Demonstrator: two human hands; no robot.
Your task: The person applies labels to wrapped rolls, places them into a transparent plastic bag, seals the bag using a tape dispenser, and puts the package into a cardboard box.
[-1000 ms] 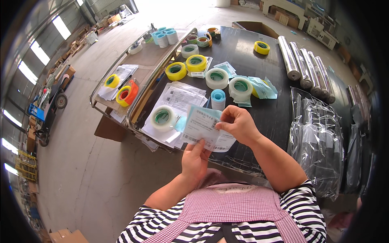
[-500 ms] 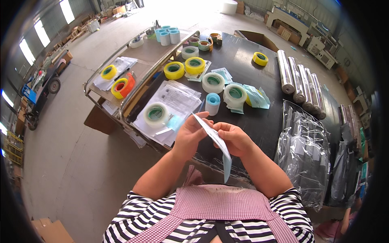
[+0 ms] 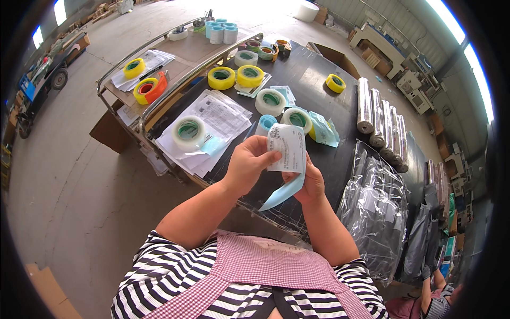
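A white printed label (image 3: 287, 148) is held up above the near edge of a dark table (image 3: 342, 114), with a light-blue strip (image 3: 282, 192) trailing from it down and to the left. The person's left hand (image 3: 247, 164) pinches the label's left side, thumb flat on the printed face. The right hand (image 3: 311, 183) is at the lower right, fingers bent inward and partly hidden behind the strip, so whether they pinch it cannot be told. Just beyond the label stands a small light-blue roll (image 3: 265, 125). To the left, a clear tape roll (image 3: 189, 143) rests on spread papers (image 3: 226, 111); to the right, silver rolls (image 3: 378, 123) lie side by side.
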